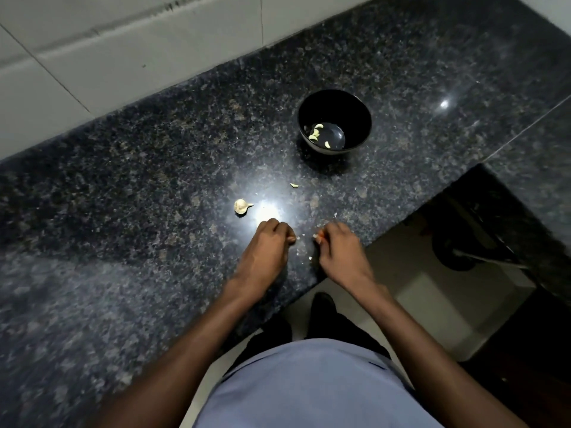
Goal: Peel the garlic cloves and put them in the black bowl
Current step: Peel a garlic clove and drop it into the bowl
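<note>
Bench (123, 211) of dark speckled granite; its near edge runs diagonally just under my wrists, floor beyond at 5 o'clock. Tiled wall bounds the far side at 11 o'clock. Wide bare stone lies to 9 o'clock. My left hand (267, 242) hovers over the edge, fingers curled in, tips pinching a small pale scrap. My right hand (338, 244) sits just beside it, fingers curled round a garlic clove (315, 236), only its pale tip showing. Black bowl (334, 122) at 1 o'clock, well apart, holds peeled cloves (315, 132). Garlic piece (241, 206) at 11 o'clock near my left hand; a pale fragment (294, 185) at 12 o'clock
</note>
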